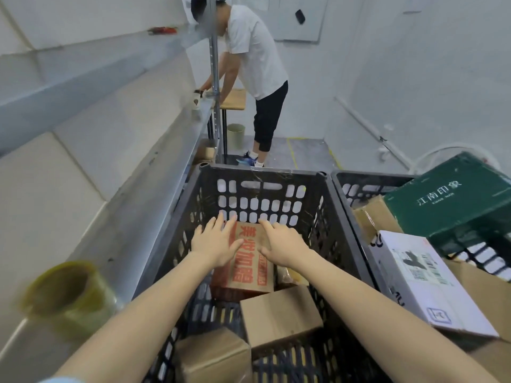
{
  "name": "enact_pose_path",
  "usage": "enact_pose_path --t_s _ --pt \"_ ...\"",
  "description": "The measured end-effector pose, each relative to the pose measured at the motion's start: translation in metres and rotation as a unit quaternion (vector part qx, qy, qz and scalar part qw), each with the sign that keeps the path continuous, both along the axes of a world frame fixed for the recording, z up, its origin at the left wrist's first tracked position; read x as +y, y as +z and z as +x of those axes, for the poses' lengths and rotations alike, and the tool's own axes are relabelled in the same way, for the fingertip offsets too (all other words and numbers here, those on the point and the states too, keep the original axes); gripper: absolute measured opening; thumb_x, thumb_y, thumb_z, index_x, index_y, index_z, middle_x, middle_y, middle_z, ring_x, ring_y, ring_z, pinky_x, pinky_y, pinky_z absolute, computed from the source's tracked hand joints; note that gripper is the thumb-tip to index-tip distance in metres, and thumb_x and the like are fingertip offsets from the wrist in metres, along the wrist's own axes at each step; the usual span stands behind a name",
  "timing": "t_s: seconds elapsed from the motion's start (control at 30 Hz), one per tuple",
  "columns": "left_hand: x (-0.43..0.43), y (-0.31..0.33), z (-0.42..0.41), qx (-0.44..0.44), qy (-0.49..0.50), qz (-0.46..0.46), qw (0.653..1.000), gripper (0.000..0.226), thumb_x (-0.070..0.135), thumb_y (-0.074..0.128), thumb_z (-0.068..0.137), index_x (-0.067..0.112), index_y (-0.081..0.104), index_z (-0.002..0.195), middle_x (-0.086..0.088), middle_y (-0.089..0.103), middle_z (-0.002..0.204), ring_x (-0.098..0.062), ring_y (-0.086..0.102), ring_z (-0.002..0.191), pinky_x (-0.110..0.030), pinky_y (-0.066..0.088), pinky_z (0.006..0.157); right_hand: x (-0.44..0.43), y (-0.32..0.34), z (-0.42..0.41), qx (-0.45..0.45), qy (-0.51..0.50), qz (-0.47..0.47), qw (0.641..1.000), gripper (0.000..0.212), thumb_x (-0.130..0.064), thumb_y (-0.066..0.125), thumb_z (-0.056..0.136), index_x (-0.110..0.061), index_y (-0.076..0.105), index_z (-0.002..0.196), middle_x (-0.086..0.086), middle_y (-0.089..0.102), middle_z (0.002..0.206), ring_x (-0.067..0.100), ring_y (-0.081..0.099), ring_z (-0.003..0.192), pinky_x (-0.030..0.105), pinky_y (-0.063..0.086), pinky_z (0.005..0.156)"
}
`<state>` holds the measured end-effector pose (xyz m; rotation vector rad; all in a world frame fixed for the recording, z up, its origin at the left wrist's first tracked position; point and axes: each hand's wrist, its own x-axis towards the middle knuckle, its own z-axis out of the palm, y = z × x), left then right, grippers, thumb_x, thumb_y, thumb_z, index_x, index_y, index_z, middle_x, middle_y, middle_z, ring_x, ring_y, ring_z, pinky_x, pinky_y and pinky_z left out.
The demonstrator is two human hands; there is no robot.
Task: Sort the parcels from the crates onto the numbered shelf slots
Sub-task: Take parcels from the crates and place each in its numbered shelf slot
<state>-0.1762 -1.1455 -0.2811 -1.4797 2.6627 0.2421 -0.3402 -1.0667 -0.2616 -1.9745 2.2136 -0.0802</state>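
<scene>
A brown cardboard parcel with red printed characters (249,261) lies at the far end inside a black perforated crate (260,175). My left hand (214,241) is over its left side with fingers spread and straight. My right hand (282,241) is over its right side, fingers extended toward the far edge. Whether the palms touch the parcel is unclear. Two plain brown boxes (279,316) (213,355) lie nearer in the same crate.
A second crate (359,181) on the right holds a green box (453,197), a white labelled box (423,277) and brown cartons. A metal shelf (132,189) runs along the left, with a tape roll (69,297) on it. A person in a white shirt (254,51) bends over a small table ahead.
</scene>
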Motion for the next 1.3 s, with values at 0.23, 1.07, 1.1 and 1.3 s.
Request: enact_pose_path --t_s 0.23,1.07,1.1,1.3 --pt "0.001 -0.021 -0.005 -0.018 0.0 0.088 0.996 0.075 0.062 0.028 0.097 0.028 -0.004 0.156 -0.008 -0.002 0.163 -0.028 0.009 0.149 -0.047 0.01 0.119 0.008 -0.027 0.0 -0.046 -0.022 0.073 0.996 0.072 -0.036 0.054 0.094 -0.02 0.016 0.153 0.012 0.045 0.138 0.029 0.049 0.12 0.042 0.044 0.097" --pt "0.003 -0.047 -0.012 0.079 0.101 0.296 0.947 0.093 0.053 0.055 0.091 0.023 -0.006 0.154 -0.019 0.011 0.158 -0.036 0.024 0.144 -0.05 0.024 0.118 0.008 -0.052 0.007 -0.168 -0.062 0.172 0.969 0.094 -0.032 0.062 0.091 -0.017 -0.007 0.155 0.017 0.037 0.146 0.03 0.048 0.126 0.037 0.041 0.105" --pt "0.004 -0.044 -0.012 0.091 0.106 0.299 0.944 0.094 0.052 0.056 0.091 0.022 -0.006 0.155 -0.019 0.014 0.157 -0.036 0.025 0.143 -0.05 0.024 0.118 0.007 -0.052 0.007 -0.173 -0.062 0.171 0.968 0.096 -0.031 0.062 0.091 -0.017 -0.008 0.155 0.017 0.035 0.147 0.03 0.047 0.126 0.037 0.041 0.105" --pt "0.003 -0.033 -0.015 0.163 0.116 0.312 0.929 0.103 0.049 0.067 0.084 0.027 -0.008 0.153 -0.016 0.036 0.146 -0.031 0.048 0.127 -0.046 0.039 0.11 0.004 -0.048 0.007 -0.217 -0.094 0.135 0.962 0.092 -0.03 0.069 0.088 -0.02 0.005 0.152 0.018 0.038 0.141 0.03 0.051 0.121 0.039 0.045 0.104"
